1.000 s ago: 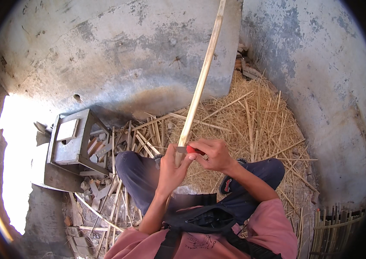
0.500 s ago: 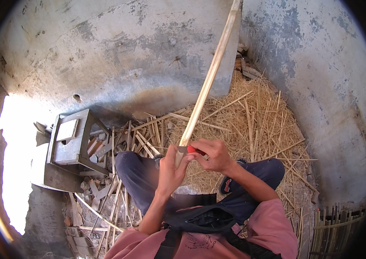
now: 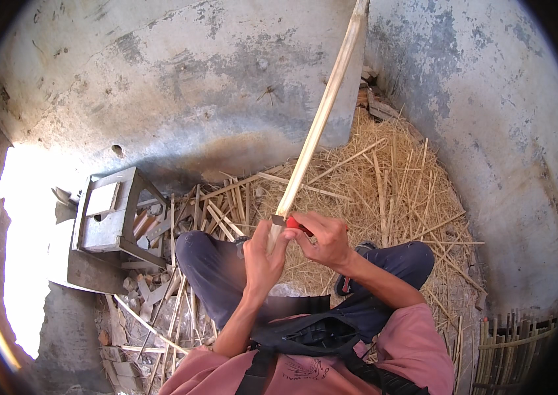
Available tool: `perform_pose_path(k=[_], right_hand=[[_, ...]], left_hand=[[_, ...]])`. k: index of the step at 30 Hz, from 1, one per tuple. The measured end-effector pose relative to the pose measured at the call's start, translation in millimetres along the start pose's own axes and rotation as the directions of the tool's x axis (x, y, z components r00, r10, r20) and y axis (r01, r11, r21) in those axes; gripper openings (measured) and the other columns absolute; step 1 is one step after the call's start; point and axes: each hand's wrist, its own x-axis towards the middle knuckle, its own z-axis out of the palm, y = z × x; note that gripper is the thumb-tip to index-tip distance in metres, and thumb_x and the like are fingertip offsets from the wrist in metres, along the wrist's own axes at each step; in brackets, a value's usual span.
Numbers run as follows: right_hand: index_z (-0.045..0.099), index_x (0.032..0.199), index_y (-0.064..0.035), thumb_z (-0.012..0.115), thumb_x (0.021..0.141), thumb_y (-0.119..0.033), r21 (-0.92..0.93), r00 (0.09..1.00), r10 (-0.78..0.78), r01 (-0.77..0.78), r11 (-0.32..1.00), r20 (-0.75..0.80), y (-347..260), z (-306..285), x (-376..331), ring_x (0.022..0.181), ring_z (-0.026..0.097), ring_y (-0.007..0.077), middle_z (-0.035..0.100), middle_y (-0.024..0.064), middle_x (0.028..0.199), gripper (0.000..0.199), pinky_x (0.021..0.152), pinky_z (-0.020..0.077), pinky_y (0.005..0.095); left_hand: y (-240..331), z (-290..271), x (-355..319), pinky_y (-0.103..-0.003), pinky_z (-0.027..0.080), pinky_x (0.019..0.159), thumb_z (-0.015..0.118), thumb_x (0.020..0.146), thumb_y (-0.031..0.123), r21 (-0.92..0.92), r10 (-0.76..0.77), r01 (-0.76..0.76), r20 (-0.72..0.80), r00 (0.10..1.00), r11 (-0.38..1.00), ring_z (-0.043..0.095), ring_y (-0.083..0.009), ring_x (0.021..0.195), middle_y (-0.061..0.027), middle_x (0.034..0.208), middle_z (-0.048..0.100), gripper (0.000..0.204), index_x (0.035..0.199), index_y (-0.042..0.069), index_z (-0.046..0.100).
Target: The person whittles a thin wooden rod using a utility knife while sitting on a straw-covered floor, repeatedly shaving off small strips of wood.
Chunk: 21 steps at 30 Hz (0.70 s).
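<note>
Long pale bamboo strip (image 3: 318,125), tilted up; red-handled knife (image 3: 294,223) at base.

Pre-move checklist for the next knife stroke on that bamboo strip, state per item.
1. Left hand grips the lower end of the bamboo strip: ok.
2. Right hand holds the red-handled knife against the strip: ok.
3. Blade edge and its direction: cannot tell, too small.
4. Left-hand fingers apart from the blade: not ok, both hands meet at the knife.
5. Strip's upper length free of the wall: cannot tell, its top leaves the picture.
</note>
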Motion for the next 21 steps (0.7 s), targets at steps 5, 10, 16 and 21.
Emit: perform_pose_path(k=[5, 10, 16, 21], right_hand=[[0.074, 0.109, -0.0042, 0.079, 0.095, -0.031, -0.053, 1.0, 0.012, -0.013, 0.998, -0.008, -3, 0, 0, 0.057, 0.066, 0.0231, 0.067, 0.0069, 0.075, 0.031, 0.05, 0.0496, 0.0359], [0.074, 0.11, -0.005, 0.079, 0.095, -0.03, -0.069, 0.999, 0.004, -0.007, 0.998, -0.041, -3, 3, -2, 0.056, 0.065, 0.0224, 0.066, 0.0057, 0.074, 0.03, 0.05, 0.0487, 0.0355], [0.074, 0.112, -0.0048, 0.079, 0.095, -0.029, -0.084, 1.0, 0.009, -0.011, 0.996, -0.024, -1, 5, -4, 0.059, 0.067, 0.0221, 0.067, 0.0063, 0.076, 0.03, 0.051, 0.0501, 0.0351], [0.074, 0.118, -0.0036, 0.078, 0.094, -0.023, 0.001, 0.994, 0.028, -0.029, 1.0, -0.106, 3, 10, -7, 0.063, 0.069, 0.024, 0.07, 0.0084, 0.079, 0.031, 0.055, 0.0529, 0.0358]], left_hand=[[10, 1, 1, -0.032, 0.043, 0.053, 0.077, 0.1, 0.024, -0.011, -0.01, 0.01, -0.004, 1.0, 1.0, 0.049, -0.0086, 0.059, -0.0105, 0.066, 0.062, 0.03, 0.092, 0.0, 0.061], [3, 0, 4, -0.033, 0.042, 0.053, 0.078, 0.099, 0.025, 0.019, -0.023, 0.023, 0.007, 1.0, 1.0, 0.047, -0.0086, 0.059, -0.0097, 0.063, 0.058, 0.033, 0.089, 0.0, 0.059], [-2, 4, 4, -0.033, 0.04, 0.052, 0.079, 0.098, 0.028, -0.015, -0.045, 0.045, -0.012, 0.999, 0.999, 0.044, -0.008, 0.06, -0.0092, 0.061, 0.055, 0.039, 0.085, -0.001, 0.057], [-16, 10, 4, -0.032, 0.04, 0.052, 0.078, 0.1, 0.028, -0.006, -0.021, 0.021, -0.024, 1.0, 1.0, 0.045, -0.0076, 0.061, -0.0071, 0.062, 0.055, 0.036, 0.087, -0.002, 0.062]])
